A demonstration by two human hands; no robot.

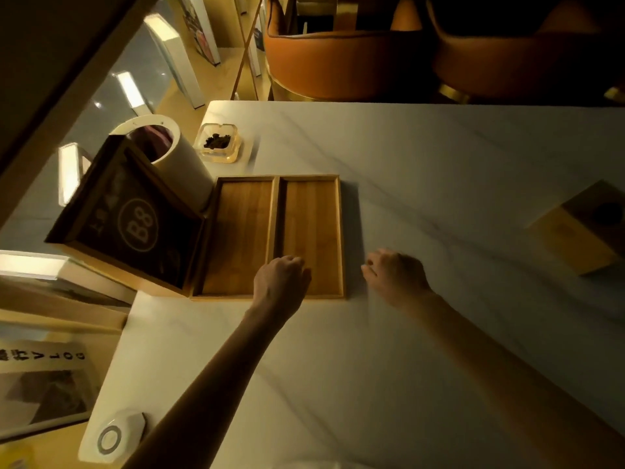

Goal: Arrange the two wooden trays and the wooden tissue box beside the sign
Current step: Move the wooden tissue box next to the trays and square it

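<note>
Two shallow wooden trays lie side by side on the white marble table: the left tray (236,231) touches the dark "B8" sign (135,221), and the right tray (313,225) lies against the left one. My left hand (280,282) rests curled on the near edge where the two trays meet. My right hand (395,275) hovers with loosely closed fingers just right of the right tray, apart from it and holding nothing. The wooden tissue box (581,228) sits far off at the table's right edge, partly cut off.
Behind the sign stands a white cylindrical bin (176,157), with a glass ashtray (220,142) beside it. A white round device (115,434) lies at the near left corner. Orange chairs (338,59) stand beyond the far edge. The table's left edge drops to a floor with magazines.
</note>
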